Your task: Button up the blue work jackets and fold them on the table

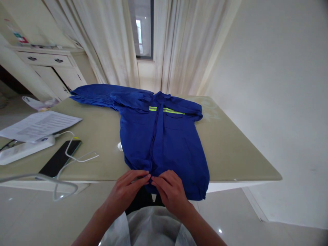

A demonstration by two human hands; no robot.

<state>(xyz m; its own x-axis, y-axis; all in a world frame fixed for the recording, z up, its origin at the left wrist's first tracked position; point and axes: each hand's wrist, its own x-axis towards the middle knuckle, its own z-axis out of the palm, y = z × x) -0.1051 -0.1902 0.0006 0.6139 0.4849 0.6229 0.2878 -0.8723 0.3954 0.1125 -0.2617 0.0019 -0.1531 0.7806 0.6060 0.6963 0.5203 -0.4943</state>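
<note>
A blue work jacket with yellow-green reflective strips lies front side up on the table, its collar at the far end. One sleeve stretches out to the left, while the other is folded near the right shoulder. The lower hem hangs over the table's near edge. At the bottom of the front opening, my left hand pinches the jacket's left front edge. Close beside it, my right hand pinches the other front edge, fingertips nearly meeting those of the left. Whatever small part lies between the fingertips is hidden.
On the left of the table lie a black phone, a white power strip, a white cable and printed papers. A wall stands to the right, curtains behind, a cabinet at the back left.
</note>
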